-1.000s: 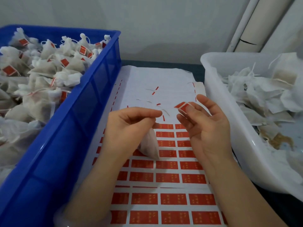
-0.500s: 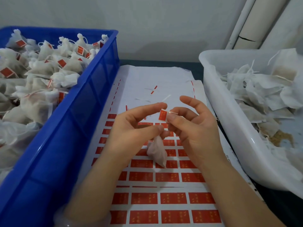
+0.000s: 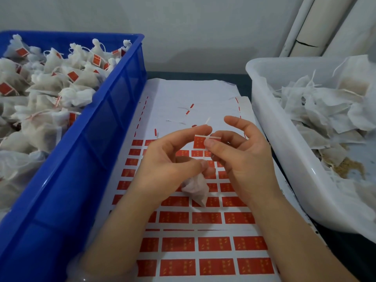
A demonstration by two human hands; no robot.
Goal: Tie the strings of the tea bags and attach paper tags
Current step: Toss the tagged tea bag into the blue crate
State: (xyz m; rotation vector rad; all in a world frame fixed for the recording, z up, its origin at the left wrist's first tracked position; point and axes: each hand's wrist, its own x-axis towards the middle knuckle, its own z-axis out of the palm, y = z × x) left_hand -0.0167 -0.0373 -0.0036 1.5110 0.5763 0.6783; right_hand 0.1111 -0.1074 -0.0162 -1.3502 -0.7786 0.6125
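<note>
Over the sticker sheet (image 3: 215, 244), the left hand (image 3: 166, 161) pinches a tea bag (image 3: 196, 189) by its neck — the bag hangs below. The right hand (image 3: 244, 159) pinches a red paper tag (image 3: 199, 141) just above it.

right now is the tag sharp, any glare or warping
Head view: dim, cool, even light, no hard glare. Head view: the red paper tag pinched by the right hand has a clear outline, but its gold print is too soft to read; the tea bag in the left hand looks soft-edged. Head view: wide-angle stretch enlarges the blue crate at lower left.
</note>
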